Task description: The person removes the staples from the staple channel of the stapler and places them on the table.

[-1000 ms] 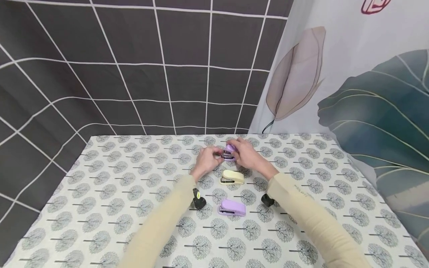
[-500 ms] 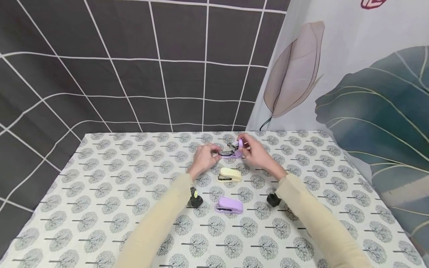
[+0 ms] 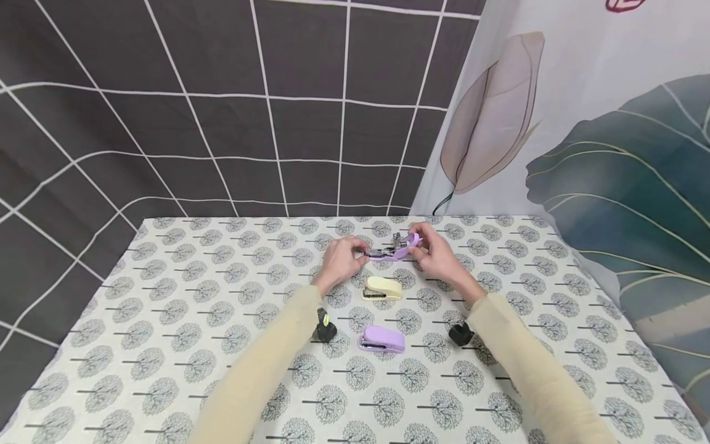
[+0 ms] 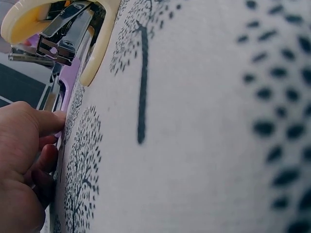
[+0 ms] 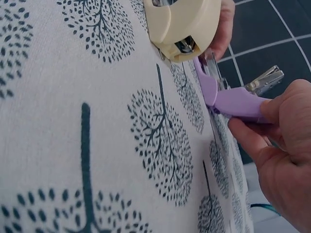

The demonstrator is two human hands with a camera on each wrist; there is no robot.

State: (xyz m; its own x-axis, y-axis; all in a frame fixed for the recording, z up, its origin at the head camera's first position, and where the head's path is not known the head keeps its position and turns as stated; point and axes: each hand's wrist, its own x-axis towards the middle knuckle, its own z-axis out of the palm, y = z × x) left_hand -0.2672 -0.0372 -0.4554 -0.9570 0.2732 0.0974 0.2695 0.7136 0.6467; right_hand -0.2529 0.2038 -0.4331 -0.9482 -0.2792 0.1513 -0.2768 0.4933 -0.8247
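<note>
**Purple stapler (image 3: 386, 255) laid wide open**

Pinched by the thumb and fingers of a person's right hand (image 3: 439, 254), the cover (image 5: 240, 104) leans far back toward the right edge of the table (image 3: 261, 377); a moment ago it stood upright. The channel in the base (image 5: 209, 91) now lies bare, which would seem to put the inside within easy reach. The left hand (image 3: 339, 259) pinches the front end, so the purple stapler stretches between both sets of fingertips, a metal arm (image 5: 266, 81) jutting up midway. It sits near the table's far edge, right of centre. Toward the near edge come a yellow stapler (image 3: 383, 287), then a second lilac one (image 3: 383, 338), both untouched. A dark checked curtain (image 3: 305, 129) hangs behind.
</note>
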